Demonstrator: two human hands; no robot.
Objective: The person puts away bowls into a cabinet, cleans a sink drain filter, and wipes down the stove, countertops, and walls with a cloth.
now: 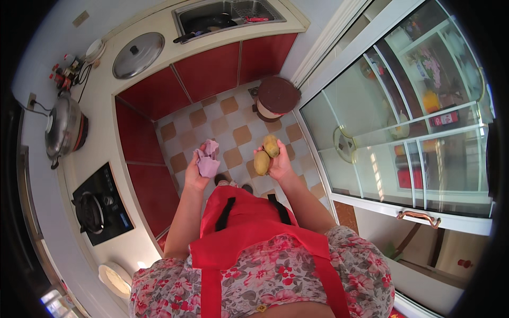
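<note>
In my left hand (195, 175) is a crumpled lilac wad (208, 165); whether it is cloth, paper or thin plastic I cannot tell. My right hand (282, 163) holds two brownish-yellow oval pieces of produce, potatoes or kiwifruit. One piece (261, 163) lies towards the palm's left side, and the other piece (271, 146) is just above it, touching it. Both hands are held apart in front of the red apron (250, 216), above the tiled floor (222, 127).
A cream countertop (97, 115) bends around the left and far sides. On it are a pot lid (138, 55), an electric pot (63, 125) and a gas hob (105, 206). The sink (230, 18) holds a dark pan. A lidded bin (277, 97) stands by the glass door (350, 131).
</note>
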